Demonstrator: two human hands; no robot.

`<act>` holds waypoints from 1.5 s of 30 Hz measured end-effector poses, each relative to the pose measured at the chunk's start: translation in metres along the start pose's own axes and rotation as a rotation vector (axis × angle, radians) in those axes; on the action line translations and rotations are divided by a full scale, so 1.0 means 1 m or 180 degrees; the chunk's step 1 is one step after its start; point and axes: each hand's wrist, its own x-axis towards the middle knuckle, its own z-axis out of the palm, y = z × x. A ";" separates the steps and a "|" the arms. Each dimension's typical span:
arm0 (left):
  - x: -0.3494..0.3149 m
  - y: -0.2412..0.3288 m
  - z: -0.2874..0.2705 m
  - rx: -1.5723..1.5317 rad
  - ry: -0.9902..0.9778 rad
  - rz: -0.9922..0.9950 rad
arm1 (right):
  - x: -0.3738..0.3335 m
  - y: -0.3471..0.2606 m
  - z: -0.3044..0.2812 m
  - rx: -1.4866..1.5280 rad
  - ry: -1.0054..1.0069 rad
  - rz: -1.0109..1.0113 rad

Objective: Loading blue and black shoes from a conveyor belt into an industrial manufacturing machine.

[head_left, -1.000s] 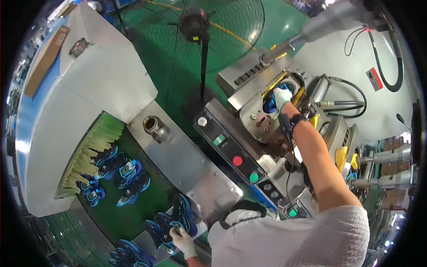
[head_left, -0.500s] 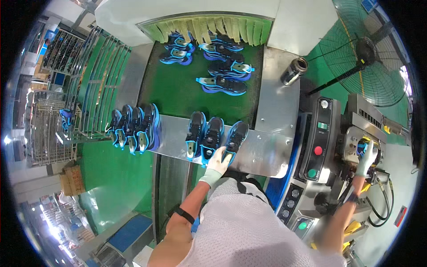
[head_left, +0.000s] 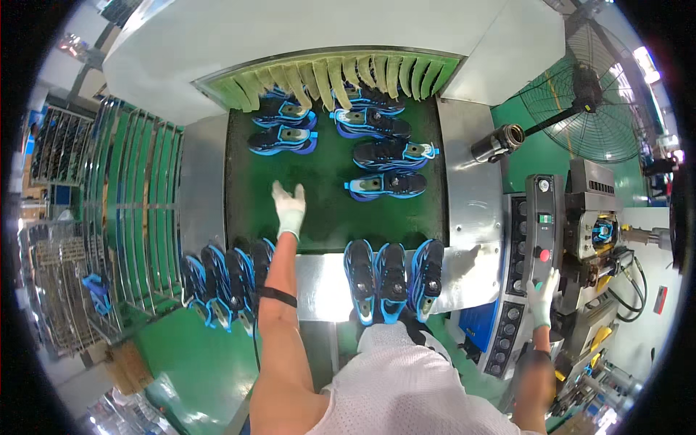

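Observation:
My left hand [head_left: 289, 209], in a white glove, reaches out over the green conveyor belt [head_left: 326, 221] with fingers apart and nothing in it. The nearest shoe [head_left: 283, 140], black and blue, lies on the belt beyond it. My right hand [head_left: 541, 299], also gloved, is at the green button on a control panel [head_left: 542, 217], fingers stretched out; whether it presses cannot be made out. Inside the machine's clamp right of the panel sits a blue and black shoe [head_left: 602, 232]. Three shoes [head_left: 392, 279] stand side by side on the metal ledge [head_left: 322, 286] before me.
More shoes [head_left: 235, 283] line the ledge's left end. Several others [head_left: 390, 155] lie on the belt below a fringed curtain [head_left: 326, 76]. A dark flask [head_left: 498, 143] stands on the right metal side. Beyond it is a caged fan [head_left: 580, 94]; a metal rack [head_left: 141, 210] stands left.
My left hand has left the shoes on the ledge and moved forward and left over the belt. My right hand has come away from the shoe in the machine to the panel. The view has shifted.

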 end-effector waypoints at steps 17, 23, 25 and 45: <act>0.151 0.016 -0.026 -0.0460 -0.0205 0.0991 | -0.160 -0.204 -0.022 0.1599 -0.1741 0.0097; -0.034 0.149 -0.111 -0.0456 -0.0298 0.1383 | -0.171 -0.247 -0.100 0.3501 -0.1296 0.0371; -0.089 0.180 -0.105 -0.0712 -0.0948 0.2084 | -0.175 -0.254 -0.116 0.3280 -0.1290 0.0092; -0.666 0.436 -0.025 -0.2639 -0.4844 0.3965 | -0.420 0.047 -0.113 0.6649 0.1385 0.2210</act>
